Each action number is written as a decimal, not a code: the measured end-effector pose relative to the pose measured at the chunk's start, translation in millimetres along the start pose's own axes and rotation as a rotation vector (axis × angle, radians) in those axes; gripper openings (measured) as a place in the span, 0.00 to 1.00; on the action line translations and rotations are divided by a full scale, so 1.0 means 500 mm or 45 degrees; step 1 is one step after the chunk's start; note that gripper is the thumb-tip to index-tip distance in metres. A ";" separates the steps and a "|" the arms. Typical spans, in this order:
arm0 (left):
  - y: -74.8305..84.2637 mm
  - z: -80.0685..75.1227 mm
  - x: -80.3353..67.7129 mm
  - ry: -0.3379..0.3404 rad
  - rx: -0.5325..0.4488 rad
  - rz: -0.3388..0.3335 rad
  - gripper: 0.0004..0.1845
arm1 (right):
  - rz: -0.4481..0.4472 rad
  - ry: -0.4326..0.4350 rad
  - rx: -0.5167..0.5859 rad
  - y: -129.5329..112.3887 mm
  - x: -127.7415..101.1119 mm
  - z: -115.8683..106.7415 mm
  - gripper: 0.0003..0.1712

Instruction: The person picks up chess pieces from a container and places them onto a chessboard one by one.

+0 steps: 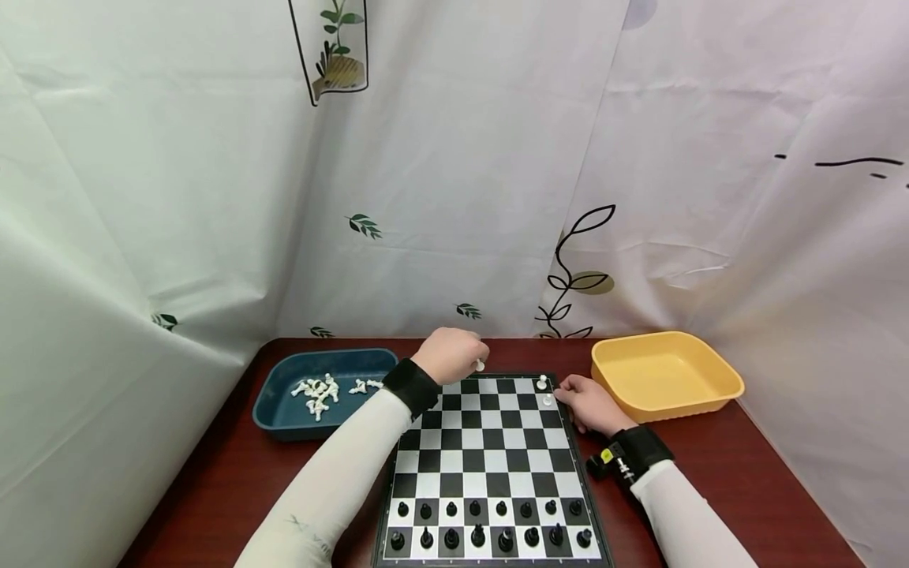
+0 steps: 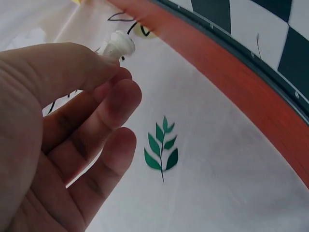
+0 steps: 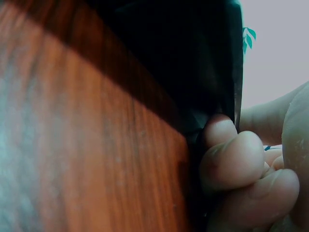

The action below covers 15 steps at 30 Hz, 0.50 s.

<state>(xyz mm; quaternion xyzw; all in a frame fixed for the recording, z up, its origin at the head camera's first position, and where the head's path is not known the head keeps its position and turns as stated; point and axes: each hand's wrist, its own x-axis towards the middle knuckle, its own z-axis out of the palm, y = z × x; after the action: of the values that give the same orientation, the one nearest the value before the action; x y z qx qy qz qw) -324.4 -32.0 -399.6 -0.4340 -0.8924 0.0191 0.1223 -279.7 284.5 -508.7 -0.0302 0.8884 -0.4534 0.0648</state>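
1. A white chess piece [image 2: 118, 44] is pinched in the fingers [image 2: 96, 104] of the left hand [image 1: 450, 354], above the far edge of the chessboard [image 1: 490, 465], centre of the head view.
2. The right hand [image 1: 588, 403] rests at the board's right edge, its fingers [image 3: 231, 159] curled against that edge.
3. Two white pieces [image 1: 544, 390] stand at the board's far right corner.
4. Black pieces [image 1: 490, 525] fill the near rows.
5. A blue tray [image 1: 280, 414] with white pieces sits at left on the table [image 1: 213, 489], a yellow tray [image 1: 663, 375] at right.

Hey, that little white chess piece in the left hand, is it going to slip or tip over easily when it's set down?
Probably light: the left hand pinches the white piece with just thumb and fingertips. It looks like smooth plastic, so it may be a bit slippery. Being narrow, it could tip if set down tilted; the spare white pieces in the blue tray lie on their sides.
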 end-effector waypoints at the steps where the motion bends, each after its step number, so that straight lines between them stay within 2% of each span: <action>1: 0.003 0.003 0.004 -0.002 0.009 0.007 0.05 | 0.009 0.005 0.005 0.000 -0.001 0.000 0.10; 15: 0.055 0.038 0.060 -0.066 0.027 0.049 0.11 | 0.024 0.020 0.018 -0.006 -0.004 -0.001 0.11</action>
<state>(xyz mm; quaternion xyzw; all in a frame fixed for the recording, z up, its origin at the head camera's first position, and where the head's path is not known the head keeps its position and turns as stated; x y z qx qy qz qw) -325.6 9.7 -415.6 -0.4490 -0.8865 0.0422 0.1034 -277.6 283.3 -505.7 -0.0179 0.8860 -0.4592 0.0624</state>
